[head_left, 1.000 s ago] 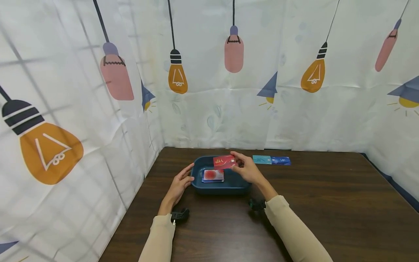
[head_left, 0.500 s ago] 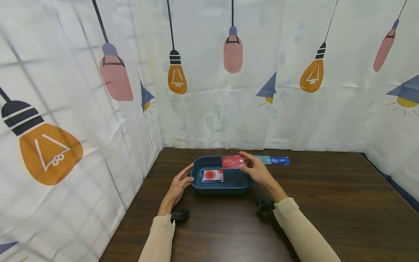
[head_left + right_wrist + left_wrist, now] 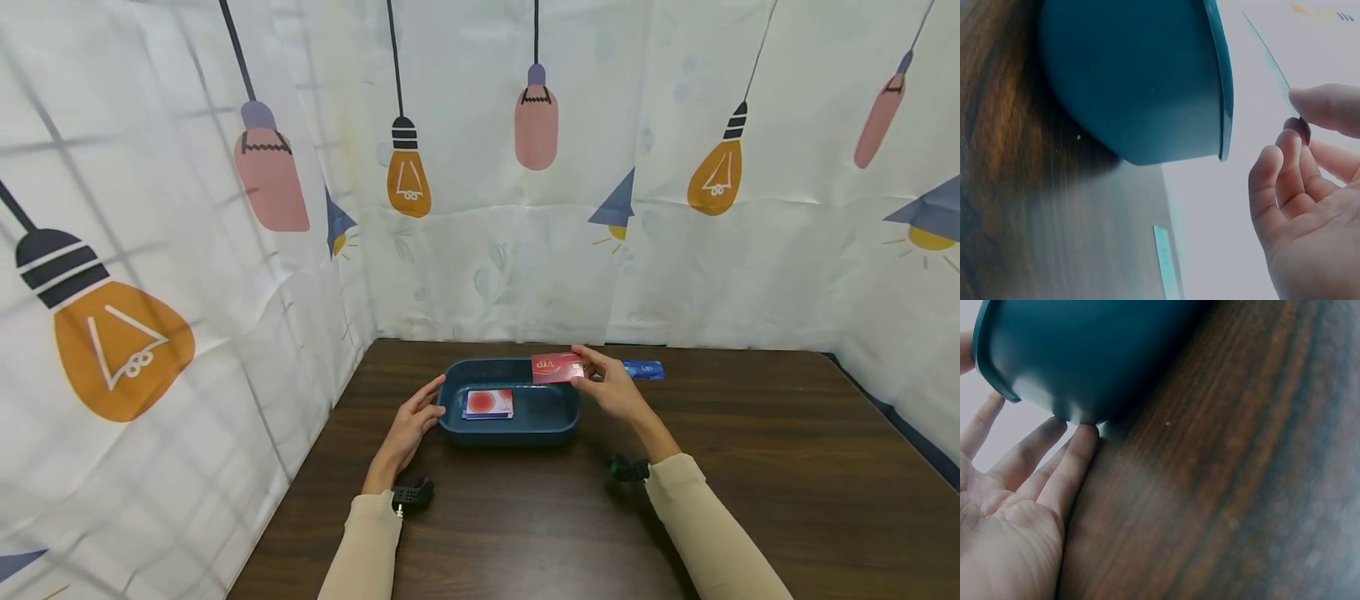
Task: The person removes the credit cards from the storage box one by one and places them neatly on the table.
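A red VIP card [image 3: 555, 368] is pinched between the thumb and fingers of my right hand [image 3: 615, 393], above the back right part of a dark blue-green plastic bin [image 3: 507, 438]. In the right wrist view the card shows edge-on as a thin line. My left hand [image 3: 408, 423] touches the bin's left end; its fingers [image 3: 1072, 462] are extended, with the tips against the outer wall. Inside the bin, on the left, lies a small stack of cards [image 3: 489, 403], the top one white with a red circle.
On the table [image 3: 525, 517] behind my right hand lies a blue card [image 3: 647, 370]. A teal card [image 3: 1166, 262] shows in the right wrist view; in the head view my right hand hides it. A patterned curtain [image 3: 480, 275] hangs behind the table.
My right hand has moved to the right with the red card, from over the bin's middle to its back right corner, covering the teal card. The left hand and bin have stayed in place.
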Available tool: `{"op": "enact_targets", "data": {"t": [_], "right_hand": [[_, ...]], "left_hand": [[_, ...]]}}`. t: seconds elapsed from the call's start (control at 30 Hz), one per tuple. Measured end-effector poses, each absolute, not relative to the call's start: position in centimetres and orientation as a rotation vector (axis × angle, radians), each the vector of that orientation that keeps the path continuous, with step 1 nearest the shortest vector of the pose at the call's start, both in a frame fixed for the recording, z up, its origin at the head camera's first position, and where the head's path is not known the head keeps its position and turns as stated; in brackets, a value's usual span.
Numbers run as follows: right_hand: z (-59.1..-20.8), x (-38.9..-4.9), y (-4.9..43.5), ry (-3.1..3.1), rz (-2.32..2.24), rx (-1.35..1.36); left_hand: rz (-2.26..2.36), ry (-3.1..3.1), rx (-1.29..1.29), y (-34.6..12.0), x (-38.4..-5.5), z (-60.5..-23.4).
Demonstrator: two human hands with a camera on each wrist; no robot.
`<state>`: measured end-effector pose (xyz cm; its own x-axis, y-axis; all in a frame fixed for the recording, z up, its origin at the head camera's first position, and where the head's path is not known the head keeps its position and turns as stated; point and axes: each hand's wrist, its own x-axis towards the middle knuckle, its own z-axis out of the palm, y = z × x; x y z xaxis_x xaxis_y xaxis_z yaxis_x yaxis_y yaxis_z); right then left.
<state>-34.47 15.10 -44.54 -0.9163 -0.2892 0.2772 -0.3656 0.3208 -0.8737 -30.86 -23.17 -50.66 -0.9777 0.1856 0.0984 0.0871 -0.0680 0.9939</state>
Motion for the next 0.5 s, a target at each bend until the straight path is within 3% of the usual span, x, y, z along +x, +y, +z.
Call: {"op": "enact_targets", "data": {"t": [0.5], "right_hand": [[-45.0,-35.0,17.2,-2.477,1.713,0.535]], "left_hand": [[2.213,2.103,0.305,-23.2,-30.9,-50.7]]}}
